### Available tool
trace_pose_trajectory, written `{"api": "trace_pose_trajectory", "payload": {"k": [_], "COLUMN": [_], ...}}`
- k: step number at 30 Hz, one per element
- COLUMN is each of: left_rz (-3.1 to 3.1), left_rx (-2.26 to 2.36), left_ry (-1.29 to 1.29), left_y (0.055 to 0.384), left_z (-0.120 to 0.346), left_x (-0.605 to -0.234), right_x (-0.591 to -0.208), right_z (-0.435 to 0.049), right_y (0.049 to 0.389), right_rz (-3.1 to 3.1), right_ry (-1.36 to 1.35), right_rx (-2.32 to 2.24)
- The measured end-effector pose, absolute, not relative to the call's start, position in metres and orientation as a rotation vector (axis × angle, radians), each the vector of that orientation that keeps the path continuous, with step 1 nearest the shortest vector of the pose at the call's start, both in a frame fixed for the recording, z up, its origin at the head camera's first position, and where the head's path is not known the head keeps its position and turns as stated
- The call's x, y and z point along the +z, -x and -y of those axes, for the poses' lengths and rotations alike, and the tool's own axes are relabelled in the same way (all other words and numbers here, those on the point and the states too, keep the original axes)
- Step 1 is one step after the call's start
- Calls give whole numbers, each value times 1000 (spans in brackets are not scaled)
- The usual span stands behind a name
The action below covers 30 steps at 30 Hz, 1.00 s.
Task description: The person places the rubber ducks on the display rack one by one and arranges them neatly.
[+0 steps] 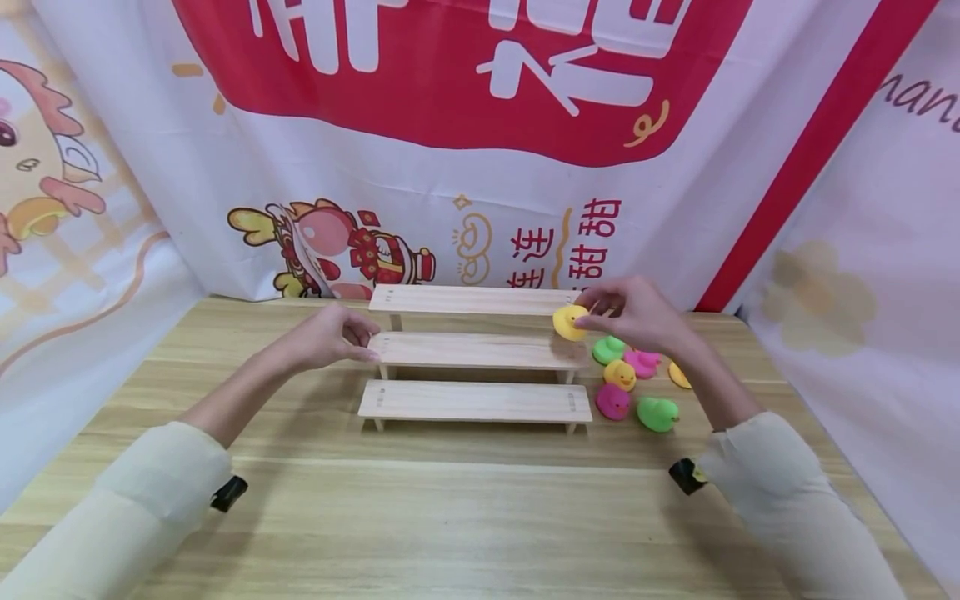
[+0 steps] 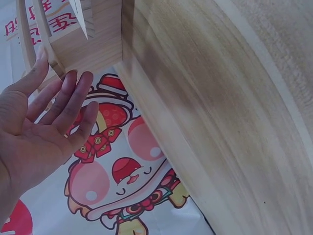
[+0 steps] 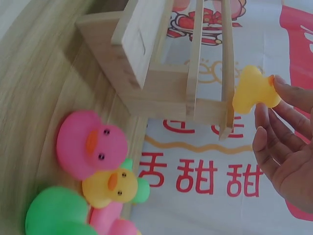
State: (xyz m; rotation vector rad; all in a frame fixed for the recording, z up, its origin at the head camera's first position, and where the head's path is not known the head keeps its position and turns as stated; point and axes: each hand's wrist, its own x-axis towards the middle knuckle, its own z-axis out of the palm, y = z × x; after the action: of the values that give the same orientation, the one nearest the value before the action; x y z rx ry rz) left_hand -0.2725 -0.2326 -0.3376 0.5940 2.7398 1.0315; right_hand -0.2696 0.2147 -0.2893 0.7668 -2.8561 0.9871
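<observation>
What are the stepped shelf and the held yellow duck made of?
The stepped shelf looks like pale, matte, perhaps unvarnished wood: fine grain shows. The held yellow duck seems smooth plastic or rubber, judging by its even colour and rounded, moulded shape; which one, I can't tell.

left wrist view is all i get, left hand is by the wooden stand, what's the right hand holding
Observer: The right hand pinches a yellow duck.
Operator: any more like it around
Observer: Yes, a cluster of ducks lies on the table, to the right of the wooden stand.
Operator: what colour is the nearest one
Observer: In the head view, a green duck lies nearest the camera.
</observation>
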Motion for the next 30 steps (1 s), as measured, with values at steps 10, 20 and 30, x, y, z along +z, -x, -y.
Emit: {"api": "trace_pose_trajectory", "payload": {"k": [10, 20, 30], "left_rz": [-2746, -2748, -2746], "left_rx": [1017, 1004, 1004], "left_ry": [-610, -621, -638], "left_y": [272, 274, 273], "left_z": [233, 233, 231], "left_x": [-336, -336, -334], "right_x": [-291, -290, -291], "right_z": [-194, -175, -159], "right_y": [282, 288, 293], "right_rz": [2809, 2739, 2694], "right_ry": [-766, -827, -848], "right_rx": [1081, 1144, 1220]}}
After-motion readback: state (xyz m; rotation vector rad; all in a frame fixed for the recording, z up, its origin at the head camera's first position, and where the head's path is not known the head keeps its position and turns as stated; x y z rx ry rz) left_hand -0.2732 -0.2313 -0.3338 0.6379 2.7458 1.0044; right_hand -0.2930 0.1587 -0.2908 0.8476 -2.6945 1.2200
